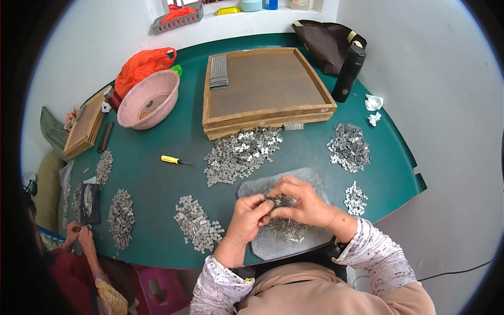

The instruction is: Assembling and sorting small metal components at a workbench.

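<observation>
Two hands of a co-worker (79, 236) meet at the far left edge of the green table (152, 181), fingers close together, and what they hold is too small to tell. Just right of them lies a long heap of small grey metal parts (121, 218); farther back, an orange-red plastic bag (140, 68) sits behind a pink basin (169, 105). A yellow-handled screwdriver (170, 159) lies alone, and nearer the front edge flat metal pieces (197, 223) are spread in a loose pile. Next comes the left hand (248, 216), thumb and fingers pinched at a small grey piece (270, 199) mostly hidden by the fingertips. Beyond it, a large metal pile (244, 152) touches the front of stacked wooden trays (322, 113). Directly below the hands, thin metal pins (289, 231) are heaped on a grey pad (262, 247). The right hand (303, 203) curls over this heap, its thumb and forefinger closed at the same piece, tips against the left hand's. Rightward, a black bottle (349, 72) stands upright before a dark bag (320, 47), with two separate metal heaps (349, 147) nearer the person and crumpled white tissues (374, 102) near the wall.
</observation>
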Tool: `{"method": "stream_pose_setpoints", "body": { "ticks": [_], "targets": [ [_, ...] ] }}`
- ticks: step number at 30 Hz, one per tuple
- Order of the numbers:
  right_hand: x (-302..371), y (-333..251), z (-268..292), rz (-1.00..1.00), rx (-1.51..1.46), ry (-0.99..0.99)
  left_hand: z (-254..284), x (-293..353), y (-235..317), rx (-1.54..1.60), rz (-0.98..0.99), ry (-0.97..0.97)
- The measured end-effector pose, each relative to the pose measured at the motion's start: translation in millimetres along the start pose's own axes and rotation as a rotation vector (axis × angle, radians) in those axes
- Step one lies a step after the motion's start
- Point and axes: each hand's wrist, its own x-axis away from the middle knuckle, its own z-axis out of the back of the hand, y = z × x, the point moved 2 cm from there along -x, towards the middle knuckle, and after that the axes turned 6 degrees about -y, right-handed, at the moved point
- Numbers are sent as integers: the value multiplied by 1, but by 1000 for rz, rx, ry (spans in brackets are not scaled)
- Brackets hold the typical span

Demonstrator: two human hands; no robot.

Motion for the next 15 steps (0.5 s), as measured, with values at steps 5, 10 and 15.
{"method": "stream_pose_setpoints", "body": {
  "ticks": [5,10,15],
  "targets": [
    [-24,34,24,-413,160,-39,2,-4,4,26,-50,162],
    [-47,66,6,-416,614,26,7,-2,5,42,-121,238],
    [-59,77,-10,-404,685,5,11,-5,3,14,-136,247]
  ]
}}
